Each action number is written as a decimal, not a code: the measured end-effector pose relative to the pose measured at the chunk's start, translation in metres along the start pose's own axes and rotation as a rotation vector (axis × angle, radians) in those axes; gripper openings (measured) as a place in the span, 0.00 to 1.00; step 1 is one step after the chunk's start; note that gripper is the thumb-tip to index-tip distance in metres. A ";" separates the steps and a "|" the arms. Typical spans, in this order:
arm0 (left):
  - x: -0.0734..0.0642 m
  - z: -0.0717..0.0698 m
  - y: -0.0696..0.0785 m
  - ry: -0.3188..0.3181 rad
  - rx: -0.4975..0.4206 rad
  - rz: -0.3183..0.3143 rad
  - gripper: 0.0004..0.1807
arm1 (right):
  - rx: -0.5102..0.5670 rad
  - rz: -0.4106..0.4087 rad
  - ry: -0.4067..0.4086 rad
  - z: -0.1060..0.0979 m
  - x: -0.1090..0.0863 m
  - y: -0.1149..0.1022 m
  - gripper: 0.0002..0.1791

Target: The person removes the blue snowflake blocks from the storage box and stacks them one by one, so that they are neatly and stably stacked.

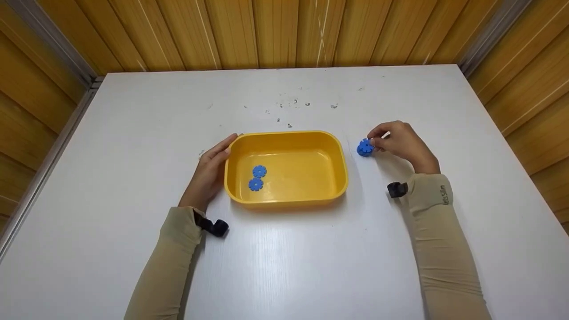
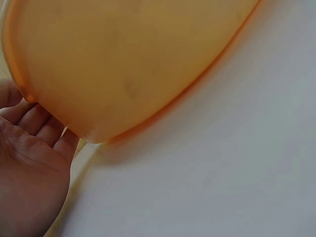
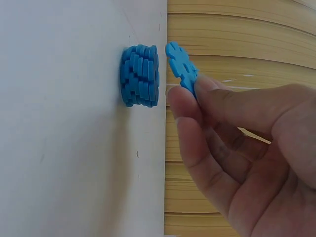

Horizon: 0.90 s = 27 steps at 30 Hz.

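My right hand (image 1: 402, 142) pinches a blue notched plastic disc (image 3: 182, 66) between thumb and finger. In the right wrist view the disc is tilted, just off the top of a stack of similar blue discs (image 3: 139, 76) standing on the table. From the head view the held disc overlaps that stack, to the right of a yellow plastic tub (image 1: 289, 198). My left hand (image 1: 213, 164) holds the tub at its left end, with the thumb at the rim and fingers around the outer corner. Two blue discs (image 1: 258, 178) lie flat on the tub's floor, toward its left side.
The white table (image 1: 284, 266) carries small dark marks beyond the tub. Yellow wood-look panels (image 1: 275, 35) rise behind the table and along both sides. A black wrist camera (image 1: 218, 227) sits on the left sleeve, another black camera (image 1: 397, 190) on the right.
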<state>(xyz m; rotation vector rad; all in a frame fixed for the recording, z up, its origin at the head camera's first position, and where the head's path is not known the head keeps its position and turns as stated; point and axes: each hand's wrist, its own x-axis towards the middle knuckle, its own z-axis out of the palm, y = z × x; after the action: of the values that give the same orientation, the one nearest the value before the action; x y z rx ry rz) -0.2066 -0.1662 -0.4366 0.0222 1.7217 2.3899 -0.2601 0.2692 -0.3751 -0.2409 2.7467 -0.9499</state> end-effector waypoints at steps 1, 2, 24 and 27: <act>0.000 0.000 0.000 -0.002 0.002 0.000 0.26 | 0.000 0.001 -0.003 0.000 0.000 0.001 0.12; 0.000 0.000 0.000 -0.004 0.004 0.000 0.26 | 0.000 0.006 -0.005 0.000 0.000 0.001 0.12; -0.001 0.000 0.001 -0.023 -0.026 -0.004 0.27 | 0.005 0.033 -0.023 0.001 0.002 0.003 0.13; -0.001 0.000 0.001 -0.021 -0.020 -0.004 0.27 | 0.003 0.039 -0.020 0.001 0.001 0.003 0.13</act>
<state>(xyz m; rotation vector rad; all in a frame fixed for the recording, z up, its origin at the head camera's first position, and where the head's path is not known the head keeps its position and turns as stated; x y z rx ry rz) -0.2054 -0.1665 -0.4355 0.0409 1.6875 2.3949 -0.2614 0.2706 -0.3779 -0.1951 2.7217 -0.9360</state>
